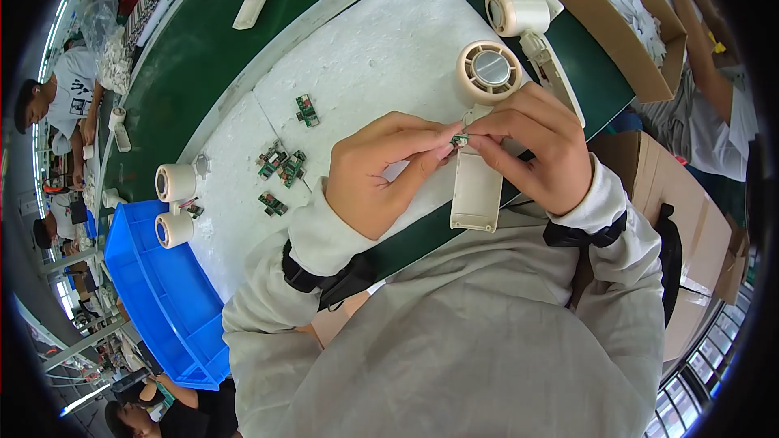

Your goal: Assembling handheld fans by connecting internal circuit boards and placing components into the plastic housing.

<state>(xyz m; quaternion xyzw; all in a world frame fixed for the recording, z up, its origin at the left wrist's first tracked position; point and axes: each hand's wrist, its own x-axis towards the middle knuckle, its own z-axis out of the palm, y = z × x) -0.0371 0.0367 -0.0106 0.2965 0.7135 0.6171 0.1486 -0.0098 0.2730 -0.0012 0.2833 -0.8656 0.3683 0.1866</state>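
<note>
Blue bin point(162, 292) is sitting at far left, off the edge of the white foam mat point(381, 57). Two cream motor housings point(174, 204) are lying just beside it on the mat. A loose cluster of green circuit boards point(280, 166) is lying mid-mat, one more point(307, 110) apart above. Left hand point(381, 174) is pinching a small green circuit board point(460, 140) at its fingertips. Right hand point(540, 146) is pinching the same board from the other side, both hands meeting over a cream handheld fan body point(479, 186), its round head point(489, 71) poking out above the fingers. Cardboard box point(625, 40) of white parts is sitting far right.
</note>
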